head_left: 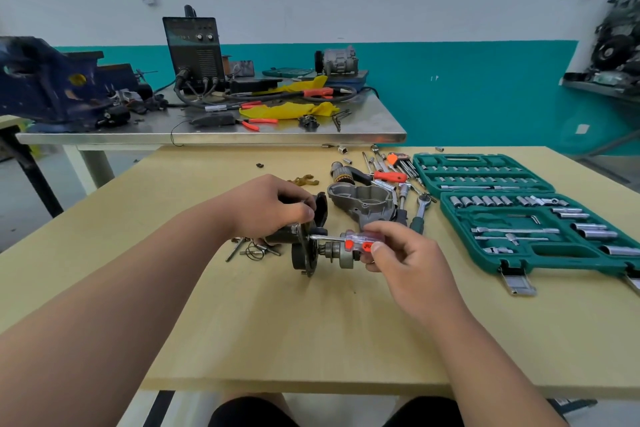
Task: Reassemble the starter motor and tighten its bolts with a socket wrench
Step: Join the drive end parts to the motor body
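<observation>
Two bare forearms reach from the near edge of the desk [311,340] toward its middle. The right hand [398,253] pinches the clear, orange-marked handle of a small screwdriver [356,240] between thumb and fingers. The metal shaft lies almost level and its tip is at the flange of the starter motor [308,250]. The motor lies on its side in the middle of the desk, with its pinion end toward the right hand. The left hand [273,204] grasps the motor's dark body from above with curled fingers. Just left of the motor lie some loose bolts and wire rings [254,250].

Behind the motor rests a grey housing [363,201]. Beside it, to the right, is the socket wrench [422,204], not touched by either hand. Toward the right edge, an open green socket case [512,218] lies flat. Near the far edge are an orange-handled screwdriver [389,177] and a bunch of hex keys [398,161].

Beyond the desk stands a steel table [346,135] with a blue vise [52,83], a black welding machine [194,52] and a yellow cloth [287,111].
</observation>
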